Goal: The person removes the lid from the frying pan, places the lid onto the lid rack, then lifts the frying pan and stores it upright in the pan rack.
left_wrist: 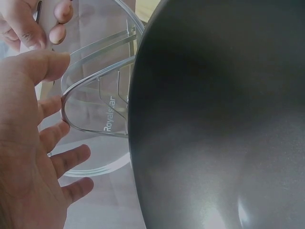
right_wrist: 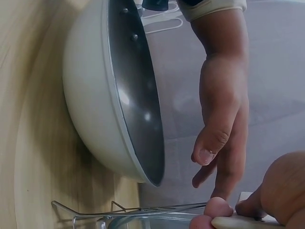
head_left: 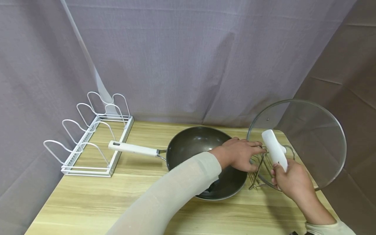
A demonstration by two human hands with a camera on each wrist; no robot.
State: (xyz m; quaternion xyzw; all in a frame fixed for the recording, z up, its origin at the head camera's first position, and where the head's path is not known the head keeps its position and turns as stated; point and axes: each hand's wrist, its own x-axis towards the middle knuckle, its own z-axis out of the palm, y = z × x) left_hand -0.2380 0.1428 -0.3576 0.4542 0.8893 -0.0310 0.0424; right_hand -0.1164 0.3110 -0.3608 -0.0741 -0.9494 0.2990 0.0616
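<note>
A clear glass lid point(head_left: 317, 137) stands on edge at the right, and my right hand point(head_left: 293, 181) grips its white handle point(head_left: 274, 148). Beside it is a small metal wire rack point(left_wrist: 97, 74), overlapped by the lid's lower left edge. My left hand point(head_left: 242, 155) reaches across the wok point(head_left: 194, 143), its fingers spread and fingertips right at the rack's top loop. Dark inside and cream outside, the wok sits upright on the table, its white handle point(head_left: 133, 148) pointing left. Part of its bowl is hidden under my left forearm.
On the left of the wooden table point(head_left: 82, 205) stands a white wire rack point(head_left: 85, 173) with several tall loops; the wok's handle tip reaches over its near right side. Grey curtains point(head_left: 176, 65) hang along the back and sides.
</note>
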